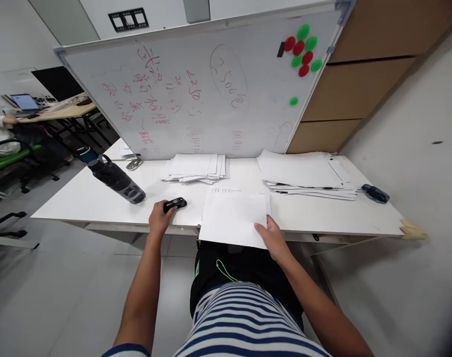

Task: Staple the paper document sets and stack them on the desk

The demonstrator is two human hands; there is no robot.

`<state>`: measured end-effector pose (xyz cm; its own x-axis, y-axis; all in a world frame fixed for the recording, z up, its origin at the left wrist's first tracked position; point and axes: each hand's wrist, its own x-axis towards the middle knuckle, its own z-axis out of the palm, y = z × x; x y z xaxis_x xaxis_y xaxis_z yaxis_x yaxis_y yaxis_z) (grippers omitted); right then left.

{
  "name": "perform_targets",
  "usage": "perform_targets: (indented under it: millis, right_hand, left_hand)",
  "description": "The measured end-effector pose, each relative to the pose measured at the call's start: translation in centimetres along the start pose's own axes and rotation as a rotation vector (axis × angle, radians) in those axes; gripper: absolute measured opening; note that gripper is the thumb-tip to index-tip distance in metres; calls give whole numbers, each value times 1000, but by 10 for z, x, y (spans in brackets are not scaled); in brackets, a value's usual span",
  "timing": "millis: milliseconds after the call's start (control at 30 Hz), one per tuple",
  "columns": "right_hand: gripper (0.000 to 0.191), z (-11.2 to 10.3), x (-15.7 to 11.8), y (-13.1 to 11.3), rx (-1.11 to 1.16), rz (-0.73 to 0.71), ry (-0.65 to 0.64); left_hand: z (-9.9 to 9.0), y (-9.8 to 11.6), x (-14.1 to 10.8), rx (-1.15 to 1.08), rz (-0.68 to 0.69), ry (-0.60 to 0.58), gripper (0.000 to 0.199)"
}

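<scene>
My left hand (160, 218) is closed round the near end of a small black stapler-like object (175, 204) at the desk's front edge. With my right hand (274, 239) I grip the lower right corner of a white paper sheet or thin stack (235, 218), thumb on top. The paper reaches over the desk's front edge, with faint marks along its far edge. Beyond it lies a loose pile of papers (196, 166). A larger paper pile (303, 171) lies to the right.
A dark bottle (117, 181) stands at the left of the white desk (73, 198), near a grey mouse (134, 164). A dark blue object (375, 193) lies far right. The whiteboard (173, 99) rises behind. A seated person's arm (10, 119) shows far left.
</scene>
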<state>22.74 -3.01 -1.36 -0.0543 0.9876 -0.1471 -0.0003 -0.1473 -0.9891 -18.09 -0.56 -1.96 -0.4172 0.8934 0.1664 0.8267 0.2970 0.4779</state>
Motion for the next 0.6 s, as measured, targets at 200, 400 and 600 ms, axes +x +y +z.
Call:
perform_targets:
  millis: [200, 400, 600]
  right_hand:
    - [44, 23, -1, 1, -2, 4, -56]
    - [43, 49, -10, -10, -39, 11, -157]
    - [45, 70, -16, -10, 21, -1, -271]
  left_hand:
    - [14, 2, -33, -198, 125, 22, 46]
    - [15, 9, -54, -280, 143, 2, 42]
    - [4, 21, -61, -263, 229, -120, 41]
